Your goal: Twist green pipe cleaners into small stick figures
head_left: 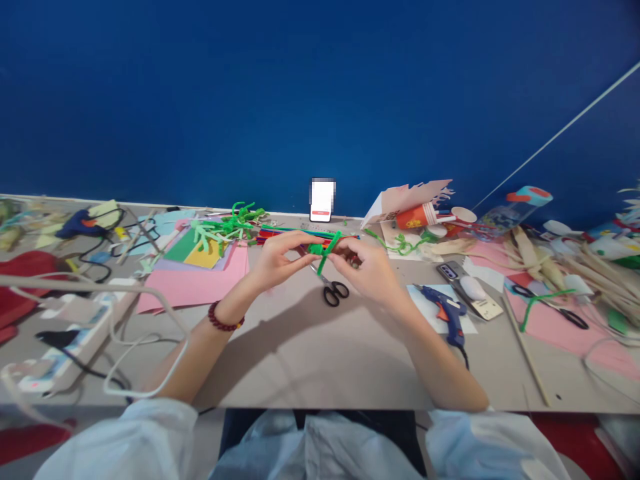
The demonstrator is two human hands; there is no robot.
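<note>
Both hands are raised over the middle of the table, fingertips close together. Between them is a green pipe cleaner (329,252), one length sticking up and down with a wound or bunched part at its left. My left hand (283,259) pinches the bunched end between thumb and fingers. On the other side, my right hand (364,267) pinches the same pipe cleaner near the upright length. Just below the hands lie scissors (335,293) with black handles, their blades partly hidden. Behind the fingers, a bundle of coloured pipe cleaners (280,233) lies on the table, partly covered.
A phone (321,203) stands against the blue wall. At left are green pipe cleaner pieces (225,230), coloured paper (200,280) and a power strip (83,337) with cables. A glue gun (447,312), a wooden stick (525,350) and more scissors (550,308) lie at right.
</note>
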